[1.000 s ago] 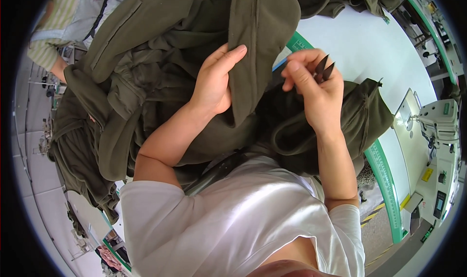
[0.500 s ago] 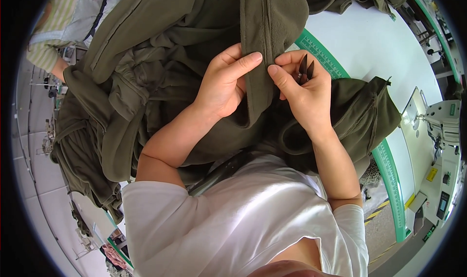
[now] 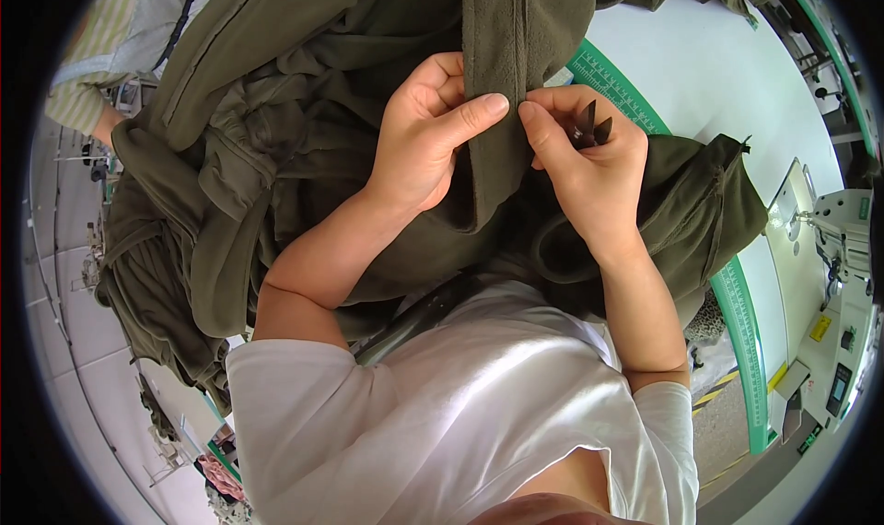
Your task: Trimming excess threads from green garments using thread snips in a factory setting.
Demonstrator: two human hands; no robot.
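Note:
A dark olive fleece garment [image 3: 493,41] hangs in front of me, with a long seam running down its raised band. My left hand [image 3: 419,138] grips the band's left edge, thumb on top and fingers behind the cloth. On the other side of the seam, my right hand [image 3: 589,166] pinches the fabric between thumb and forefinger. Small dark thread snips [image 3: 587,131] are tucked in that same hand, their two pointed blades apart and sticking up past the curled fingers. Whether a loose thread lies between my fingertips is too small to tell.
More olive garments [image 3: 198,203] are heaped to the left. A white table [image 3: 737,74] with a green ruler-marked edge [image 3: 617,83] curves around the right side. A sewing machine [image 3: 843,239] stands at far right. Another person's striped sleeve [image 3: 78,109] shows at upper left.
Both hands have shifted slightly farther up along the seam, still gripping the cloth. The snips remain in my right hand, tilted a little differently. The whole view has moved slightly.

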